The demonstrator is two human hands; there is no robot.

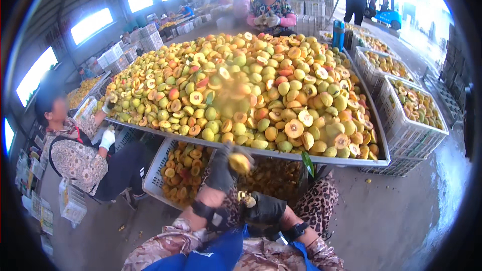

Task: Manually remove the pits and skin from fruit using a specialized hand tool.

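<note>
My left hand (220,173), in a dark glove, is closed around a yellow peach half (240,163) just below the near rim of a wide metal tray (346,161). Lower and to the right, my right hand (267,210), also dark-gloved, is closed, with a small pale yellowish piece (246,199) showing at its fingertips. What else it grips is hidden. Heaped on the tray are yellow-green and reddish peaches (236,90), many cut in half with brown centres. A green leaf (308,163) hangs over the near rim.
Beneath the tray, a white crate (151,176) holds peach halves. Stacked crates (409,133) of fruit stand at right. A blue bottle (338,35) is at the tray's far right corner. Co-workers sit at left (75,160) and across (271,12). A blue forklift (389,16) stands behind.
</note>
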